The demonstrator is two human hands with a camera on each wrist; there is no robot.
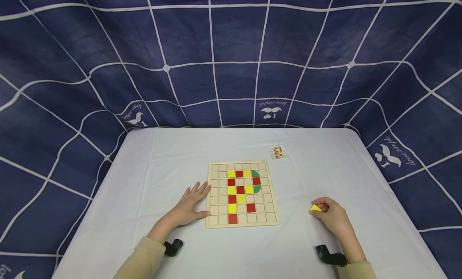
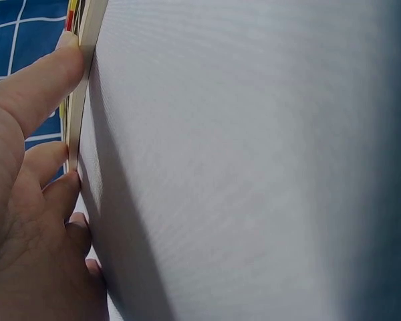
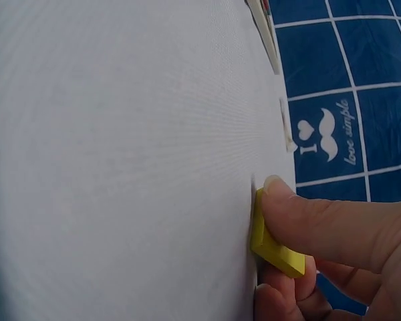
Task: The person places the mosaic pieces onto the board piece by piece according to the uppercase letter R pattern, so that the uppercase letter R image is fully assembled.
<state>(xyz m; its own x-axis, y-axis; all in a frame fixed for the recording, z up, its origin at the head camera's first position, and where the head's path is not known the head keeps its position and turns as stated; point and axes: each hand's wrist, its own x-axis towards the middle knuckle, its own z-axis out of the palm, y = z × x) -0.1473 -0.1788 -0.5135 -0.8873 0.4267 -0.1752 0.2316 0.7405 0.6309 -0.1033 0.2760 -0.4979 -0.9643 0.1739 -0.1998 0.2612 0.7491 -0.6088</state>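
A square wooden grid board (image 1: 267, 198) lies on the table, with red, yellow and green tiles set in some of its squares. The two green tiles (image 1: 256, 189) have a rounded side. My left hand (image 1: 189, 206) rests at the board's left edge, fingers spread and thumb touching the rim; the left wrist view shows the thumb and fingers along the board's side. Away to the right of the board, my right hand (image 1: 333, 218) pinches a yellow tile (image 3: 275, 253) between thumb and fingers, close to the tabletop. Part of that tile is hidden behind the thumb.
Beyond the board's top right corner lies a small printed pattern card (image 1: 277, 152). A white cloth covers the table (image 1: 173, 158). Blue curtains (image 1: 234, 82) with white lines stand behind and at both sides. Dark wrist devices (image 1: 330, 257) sit at both wrists.
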